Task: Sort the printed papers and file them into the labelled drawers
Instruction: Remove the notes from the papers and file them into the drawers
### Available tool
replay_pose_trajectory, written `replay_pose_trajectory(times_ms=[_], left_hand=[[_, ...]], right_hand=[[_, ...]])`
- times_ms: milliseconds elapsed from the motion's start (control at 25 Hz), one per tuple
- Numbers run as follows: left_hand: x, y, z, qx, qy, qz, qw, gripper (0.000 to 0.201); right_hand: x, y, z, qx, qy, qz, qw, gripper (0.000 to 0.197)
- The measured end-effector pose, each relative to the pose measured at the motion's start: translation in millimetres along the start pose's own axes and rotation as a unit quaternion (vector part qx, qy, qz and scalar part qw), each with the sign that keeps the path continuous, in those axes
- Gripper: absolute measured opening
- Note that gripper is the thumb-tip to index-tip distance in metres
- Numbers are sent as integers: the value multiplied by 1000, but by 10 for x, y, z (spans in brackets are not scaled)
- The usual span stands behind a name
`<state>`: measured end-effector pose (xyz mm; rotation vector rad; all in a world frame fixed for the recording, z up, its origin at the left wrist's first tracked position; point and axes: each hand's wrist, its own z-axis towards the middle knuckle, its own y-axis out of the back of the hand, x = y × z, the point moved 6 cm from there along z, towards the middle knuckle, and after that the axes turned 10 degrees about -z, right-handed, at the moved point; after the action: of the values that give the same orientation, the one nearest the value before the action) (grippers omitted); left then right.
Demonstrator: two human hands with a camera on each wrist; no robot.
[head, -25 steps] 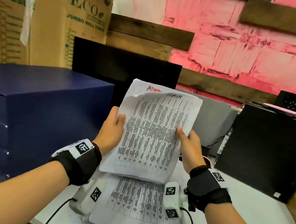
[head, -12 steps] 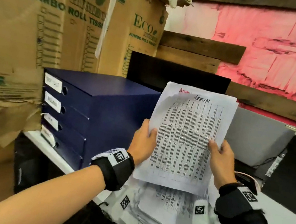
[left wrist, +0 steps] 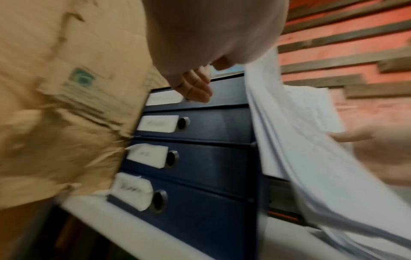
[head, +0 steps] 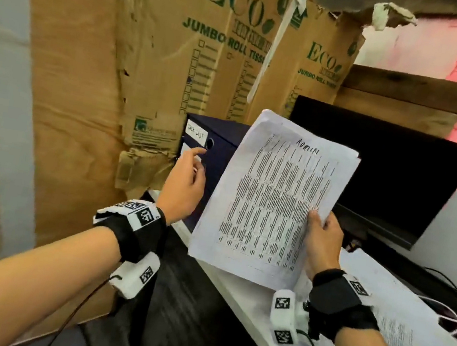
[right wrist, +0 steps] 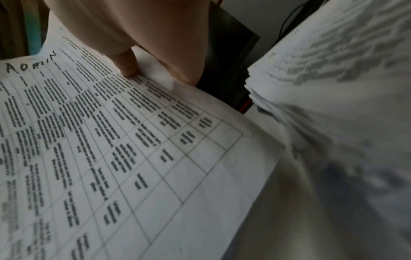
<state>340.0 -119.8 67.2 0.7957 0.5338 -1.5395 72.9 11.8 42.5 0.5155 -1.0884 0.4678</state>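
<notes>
Head view: my right hand (head: pixel 322 241) pinches the ADMIN papers (head: pixel 273 201) above the desk (head: pixel 246 301); my left hand (head: pixel 185 179), fingers loose, reaches the drawer unit (head: pixel 218 153).

Left wrist: I should hook the pull hole matching ADMIN; labels (left wrist: pixel 156 123) blur.

Right wrist: thumb (right wrist: pixel 124 65) clamps the sheet.

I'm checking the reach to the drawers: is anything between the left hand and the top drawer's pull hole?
Nothing. In the head view the left hand points a forefinger just short of the top drawer's pull hole, with bare drawer front between.
</notes>
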Motion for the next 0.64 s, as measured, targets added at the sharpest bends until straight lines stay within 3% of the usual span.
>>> replay_pose_trajectory(times_ms=[160, 240, 400, 520, 640], left_hand=[[630, 205, 85, 21, 128, 168, 977, 45], [700, 94, 113, 52, 149, 195, 968, 49], [712, -201, 177, 74, 142, 178, 971, 49], [748, -217, 241, 70, 204, 121, 969, 46], [751, -1, 310, 65, 207, 109, 970, 26]], right_hand=[[-88, -94, -84, 1, -35, -4, 999, 17], [-139, -63, -68, -9, -42, -19, 999, 14], [-134, 47, -16, -20, -45, -25, 998, 17], [-59, 79, 6, -9, -44, -14, 999, 18], [39, 38, 46, -16, -43, -1, 999, 19]])
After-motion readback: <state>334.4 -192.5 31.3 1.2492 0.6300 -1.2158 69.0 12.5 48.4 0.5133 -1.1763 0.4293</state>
